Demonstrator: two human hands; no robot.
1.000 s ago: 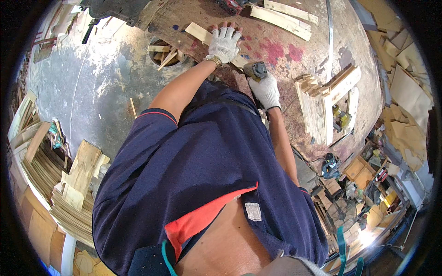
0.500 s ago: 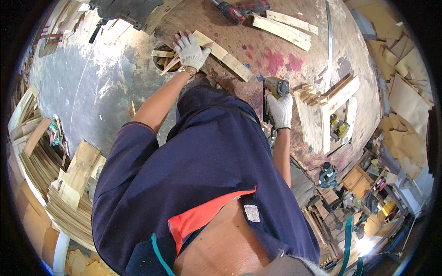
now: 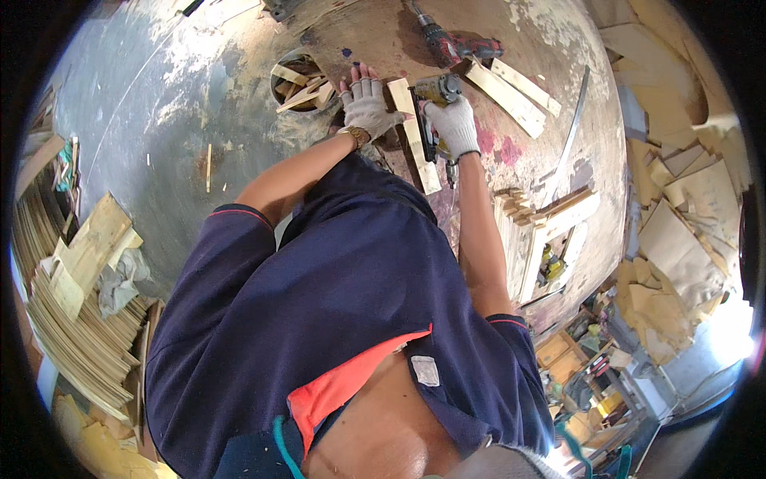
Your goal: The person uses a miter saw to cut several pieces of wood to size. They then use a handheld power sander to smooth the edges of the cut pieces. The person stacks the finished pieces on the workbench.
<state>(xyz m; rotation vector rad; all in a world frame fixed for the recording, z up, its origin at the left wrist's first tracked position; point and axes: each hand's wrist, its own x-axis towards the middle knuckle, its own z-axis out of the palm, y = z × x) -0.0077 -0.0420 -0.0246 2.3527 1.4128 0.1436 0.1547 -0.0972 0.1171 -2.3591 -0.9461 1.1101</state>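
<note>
My right hand [image 3: 453, 128], in a pale knit glove, is wrapped round a nail gun [image 3: 439, 87] with a grey-yellow head and a black magazine. The gun stands over a light wooden strip [image 3: 408, 121], which slants across the worktable toward my body. Flat beside the strip's left edge lies my left hand [image 3: 365, 109], in a glove that leaves the fingertips bare. Its fingers are spread and its thumb reaches to the strip. The gun hides part of the strip's right side, and its nose tip cannot be made out.
Wood offcuts fill a round opening [image 3: 303, 84] left of my hand. A red-black cordless drill [image 3: 455, 46] and two loose strips [image 3: 506, 100] lie beyond. At right stand stacked wooden pieces [image 3: 523, 247], a second yellow tool [image 3: 550, 262] and a long metal bar [image 3: 570, 140].
My right hand has brought the nail gun from the table at right, leftward to the wooden strip. My left hand no longer lies across the strip's far end. The view has shifted.
</note>
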